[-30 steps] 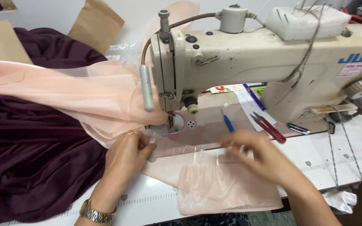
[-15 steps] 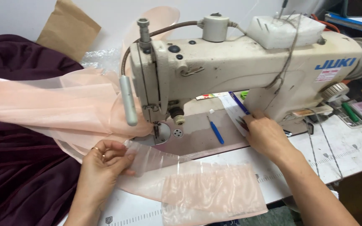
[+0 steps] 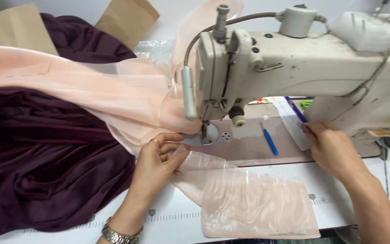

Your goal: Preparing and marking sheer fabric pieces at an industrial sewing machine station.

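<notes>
Risk: left hand (image 3: 156,158) alone pinches the peach sheer fabric (image 3: 249,199) just near of the needle plate (image 3: 208,134), while right hand (image 3: 332,147), fingers curled, sits far right—slippery layers could skew or pucker.

Right hand (image 3: 335,149) has left the sheer peach fabric (image 3: 253,203) and reached back to the paper slip (image 3: 292,124) under the sewing machine (image 3: 303,68) arm; left hand (image 3: 159,162) now pinches the fabric edge by the needle

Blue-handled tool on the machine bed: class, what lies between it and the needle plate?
Head view: only bare machine bed lies between the blue-handled tool and the needle plate.
</notes>
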